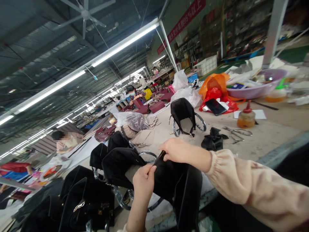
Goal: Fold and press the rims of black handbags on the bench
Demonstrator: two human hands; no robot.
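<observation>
A black bag [178,183] hangs over the near edge of the workbench. My left hand [145,180] is closed in a pinch on its upper edge. Just to the right and a little farther off, my right hand [175,149] grips the same edge with curled fingers. Between the two hands the edge is held taut. Left of my hands several more black bags [120,164] with plastic-wrapped handles lie close together. Another black bag [183,112] stands beyond my right hand.
A bundle of black fabric [213,138], metal scissors [238,132], a glue bottle [246,117] and a phone [215,107] lie to the right. Farther back are a purple basin [258,91] and plastic bags [185,95]. Other people [135,95] work at benches at the left and far back.
</observation>
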